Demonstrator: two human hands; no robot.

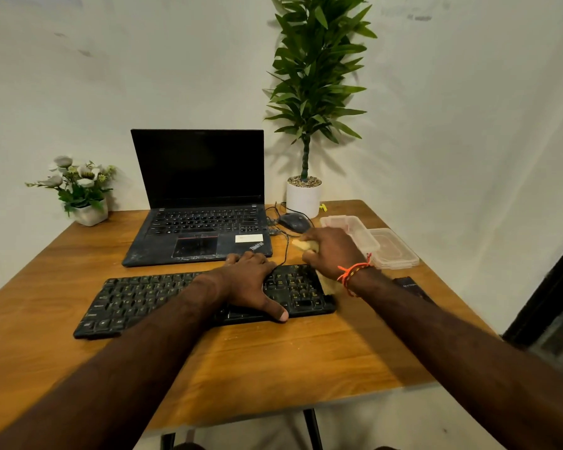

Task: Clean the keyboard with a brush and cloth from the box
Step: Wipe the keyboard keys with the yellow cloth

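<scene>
Two hands work at a black keyboard point(205, 297) on a wooden table point(273, 362): the left hand point(251, 284) lies flat across its keys, fingers spread, steadying it, while the right hand point(332, 251) is curled around a yellow cloth point(306, 245) above the number-pad end. A hard wipe could likely snag the keyboard cable point(285, 251) or knock the open plastic box point(351, 230) and its lid point(394, 248) just beside it. Behind stand a laptop point(199, 196), a mouse point(294, 222), a potted plant point(306, 92) and a flower pot point(82, 190) against a pale wall.
</scene>
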